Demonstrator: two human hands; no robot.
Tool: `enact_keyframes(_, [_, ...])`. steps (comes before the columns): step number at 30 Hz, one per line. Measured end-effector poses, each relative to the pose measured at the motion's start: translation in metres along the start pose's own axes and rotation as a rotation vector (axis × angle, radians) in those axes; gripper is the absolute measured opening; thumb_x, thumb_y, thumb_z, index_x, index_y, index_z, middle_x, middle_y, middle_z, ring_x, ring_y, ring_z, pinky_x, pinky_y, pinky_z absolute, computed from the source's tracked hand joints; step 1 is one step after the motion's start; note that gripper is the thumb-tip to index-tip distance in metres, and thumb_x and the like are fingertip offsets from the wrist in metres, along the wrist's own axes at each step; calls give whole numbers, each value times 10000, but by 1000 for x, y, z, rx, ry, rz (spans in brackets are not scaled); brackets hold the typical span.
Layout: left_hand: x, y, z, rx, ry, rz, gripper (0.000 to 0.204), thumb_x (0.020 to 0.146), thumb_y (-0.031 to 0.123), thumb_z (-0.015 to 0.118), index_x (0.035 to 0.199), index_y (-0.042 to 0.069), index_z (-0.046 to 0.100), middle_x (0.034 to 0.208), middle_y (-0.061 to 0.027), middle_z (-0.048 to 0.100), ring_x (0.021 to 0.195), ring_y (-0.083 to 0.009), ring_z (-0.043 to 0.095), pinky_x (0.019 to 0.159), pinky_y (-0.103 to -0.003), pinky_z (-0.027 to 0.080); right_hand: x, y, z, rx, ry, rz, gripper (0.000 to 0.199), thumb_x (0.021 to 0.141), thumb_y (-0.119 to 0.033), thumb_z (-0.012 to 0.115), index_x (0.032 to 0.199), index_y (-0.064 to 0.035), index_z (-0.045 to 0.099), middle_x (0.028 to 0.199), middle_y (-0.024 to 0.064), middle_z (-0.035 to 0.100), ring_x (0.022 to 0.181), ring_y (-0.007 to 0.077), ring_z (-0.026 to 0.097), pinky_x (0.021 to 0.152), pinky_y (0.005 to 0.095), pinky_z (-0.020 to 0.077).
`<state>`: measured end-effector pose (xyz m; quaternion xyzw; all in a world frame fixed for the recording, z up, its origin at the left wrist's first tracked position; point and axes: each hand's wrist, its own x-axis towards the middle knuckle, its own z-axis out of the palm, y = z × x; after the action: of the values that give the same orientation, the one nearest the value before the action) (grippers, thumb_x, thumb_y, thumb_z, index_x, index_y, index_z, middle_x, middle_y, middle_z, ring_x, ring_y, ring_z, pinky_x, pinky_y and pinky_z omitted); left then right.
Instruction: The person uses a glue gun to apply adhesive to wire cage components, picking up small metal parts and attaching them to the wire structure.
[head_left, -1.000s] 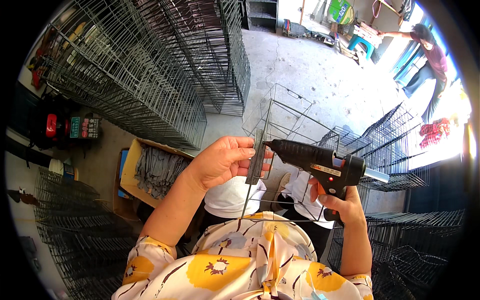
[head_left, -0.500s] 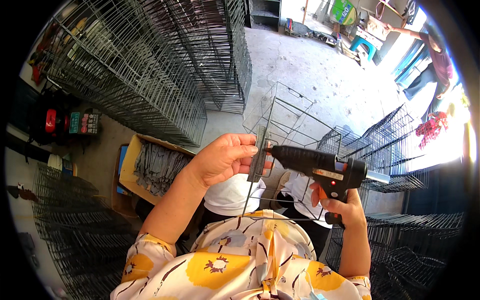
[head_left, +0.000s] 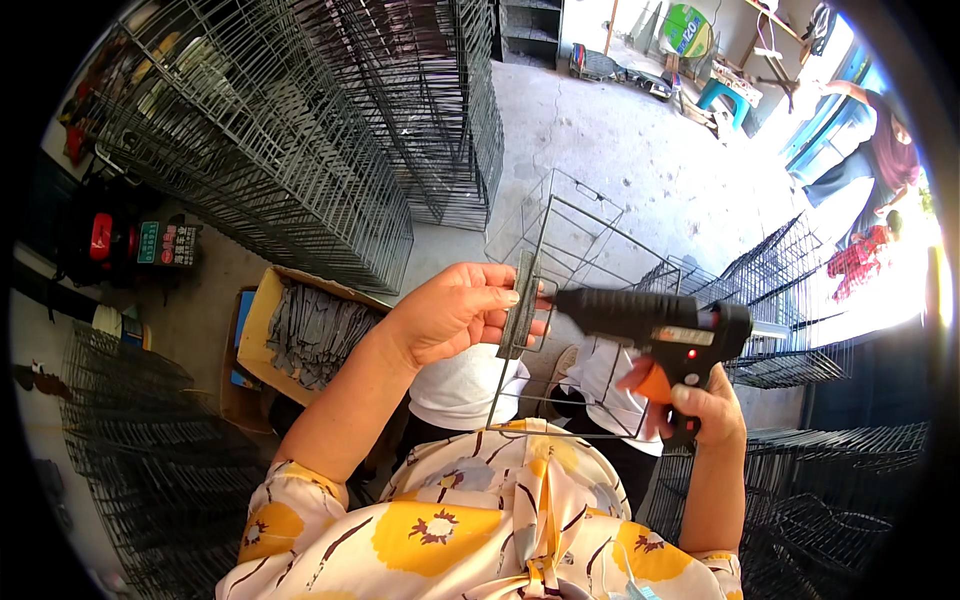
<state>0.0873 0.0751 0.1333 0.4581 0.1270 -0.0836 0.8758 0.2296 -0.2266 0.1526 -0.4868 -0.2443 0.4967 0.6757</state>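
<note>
My left hand (head_left: 465, 312) pinches a narrow dark grey strip (head_left: 520, 318) against one side of a black wire frame (head_left: 590, 262), with the thumb on the strip and the other fingers behind it. The open wire frame stands over my lap, its lower wires by my knees. In my right hand (head_left: 705, 405) is a black glue gun (head_left: 640, 325) with an orange trigger and a lit red light. Its nozzle points left at the strip, a small gap away. My fingers wrap the handle; whether the trigger is pressed I cannot tell.
An open cardboard box (head_left: 262, 335) full of grey strips stands left of my legs. Tall stacks of wire racks (head_left: 330, 150) rise behind it. More wire racks lie at the lower left (head_left: 130, 450) and right (head_left: 840, 480). At the far right is another person (head_left: 880, 160), near a blue stool (head_left: 725, 98).
The glue gun has drawn back a little to the right, its nozzle coming away from the strip. My left hand and the frame have barely moved.
</note>
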Motion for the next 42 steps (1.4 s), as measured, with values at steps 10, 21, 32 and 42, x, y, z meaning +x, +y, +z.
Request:
enact_keyframes(10, [-4, -3, 4, -26, 59, -10, 311, 942, 43, 534, 1239, -40, 575, 1128, -141, 654, 1060, -271, 663, 911, -410, 555, 72, -28, 8, -757, -136, -458, 302, 792, 68, 635, 1055, -76, 599, 1032, 111, 556, 927, 175, 549, 763, 331, 441])
enact_keyframes(21, [-8, -2, 12, -1, 82, -1, 261, 951, 17, 532, 1204, -37, 567, 1057, -114, 647, 1010, -223, 655, 913, -383, 548, 140, -24, 68, -1507, -177, -619, 417, 681, -22, 728, 1063, -189, 736, 1346, 219, 407, 1128, 405, 556, 921, 416, 513])
enact_keyframes(32, [-22, -22, 23, 207, 140, 4, 346, 861, 0, 656, 1199, -7, 582, 1008, -47, 647, 954, -127, 628, 885, -275, 512, 164, -50, 63, -1607, -316, -455, 248, 636, -244, 862, 861, -179, 781, 1334, 119, 490, 1095, 307, 583, 890, 389, 513])
enact_keyframes(42, [-7, -65, 36, -45, 380, 155, 246, 904, 134, 675, 1112, 18, 615, 804, 3, 575, 621, -49, 486, 455, -185, 345, 172, -49, 52, -1596, -362, -437, 172, 680, -245, 823, 830, -171, 783, 1333, 127, 484, 1106, 323, 566, 891, 414, 483])
